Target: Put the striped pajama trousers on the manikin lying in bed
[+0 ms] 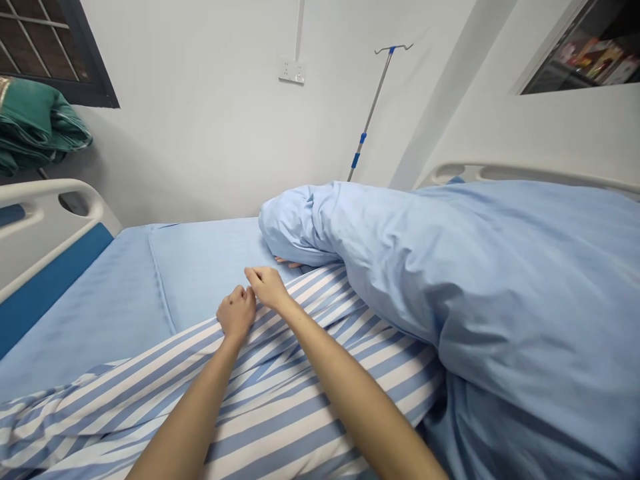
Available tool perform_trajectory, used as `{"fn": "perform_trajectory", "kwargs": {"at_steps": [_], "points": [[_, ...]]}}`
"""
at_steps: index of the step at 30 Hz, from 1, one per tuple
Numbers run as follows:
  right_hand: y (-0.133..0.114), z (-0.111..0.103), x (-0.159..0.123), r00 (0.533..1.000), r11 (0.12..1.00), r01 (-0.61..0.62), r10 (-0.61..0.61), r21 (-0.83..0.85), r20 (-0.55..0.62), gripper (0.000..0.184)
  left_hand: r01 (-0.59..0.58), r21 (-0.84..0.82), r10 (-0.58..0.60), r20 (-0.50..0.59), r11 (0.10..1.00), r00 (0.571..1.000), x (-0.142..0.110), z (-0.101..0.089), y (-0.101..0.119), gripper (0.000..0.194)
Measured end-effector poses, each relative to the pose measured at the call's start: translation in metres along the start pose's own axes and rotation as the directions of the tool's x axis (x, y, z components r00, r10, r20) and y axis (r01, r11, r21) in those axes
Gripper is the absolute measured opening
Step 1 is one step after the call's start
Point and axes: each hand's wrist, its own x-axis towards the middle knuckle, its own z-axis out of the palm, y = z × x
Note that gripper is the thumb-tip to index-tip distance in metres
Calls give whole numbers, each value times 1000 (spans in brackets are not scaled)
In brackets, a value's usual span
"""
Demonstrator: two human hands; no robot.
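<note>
blue-striped cloth (270,400), long axis rising rightward

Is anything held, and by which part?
The left hand and right hand are curled at the far edge of the striped cloth, apparently gripping it there, though the grip itself is hidden.

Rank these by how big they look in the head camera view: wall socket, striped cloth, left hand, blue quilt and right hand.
1. Blue quilt
2. Striped cloth
3. Left hand and right hand: too alike to rank
4. Wall socket, which is also farther away
</note>
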Motion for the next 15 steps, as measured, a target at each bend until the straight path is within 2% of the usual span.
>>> {"fn": "perform_trajectory", "kwargs": {"at_steps": [5,9,12,15], "points": [[27,10,-10,992,997,-79,81,22,-99,43,1,13,-1,-60,1000,998,3,7,-1,34],[29,9,-10,989,995,-77,85,63,-125,44,-2,2,2,-45,1000,999,5,8,-3,33],[27,7,-9,985,989,-94,110,114,-137,44,-9,-25,9,-6,1000,1000,8,0,-1,32],[28,4,-7,981,973,-113,141,202,-131,45,-107,-125,96,-87,986,992,15,-13,11,31]]}}
